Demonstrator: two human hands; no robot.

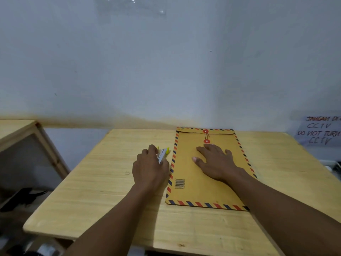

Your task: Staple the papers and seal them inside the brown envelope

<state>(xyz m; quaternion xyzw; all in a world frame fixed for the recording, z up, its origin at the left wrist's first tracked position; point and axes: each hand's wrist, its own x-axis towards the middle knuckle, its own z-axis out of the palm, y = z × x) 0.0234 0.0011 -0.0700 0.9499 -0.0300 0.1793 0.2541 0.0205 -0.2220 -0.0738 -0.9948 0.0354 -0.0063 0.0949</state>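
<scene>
A brown envelope (pixel 188 189) with a red-and-blue striped border lies flat on the wooden table (pixel 103 182), its flap at the far end closed with a string wound around two red buttons. My right hand (pixel 217 163) rests flat on the envelope's middle, fingers spread. Just left of the envelope, my left hand (pixel 150 167) curls around a small stapler (pixel 163 154) with yellow and silver parts. No loose papers are visible.
A wooden cabinet (pixel 22 141) stands to the left of the table, with dark objects on the floor below it. A handwritten CCTV notice (pixel 319 132) hangs on the wall at the right. The white wall runs right behind the table.
</scene>
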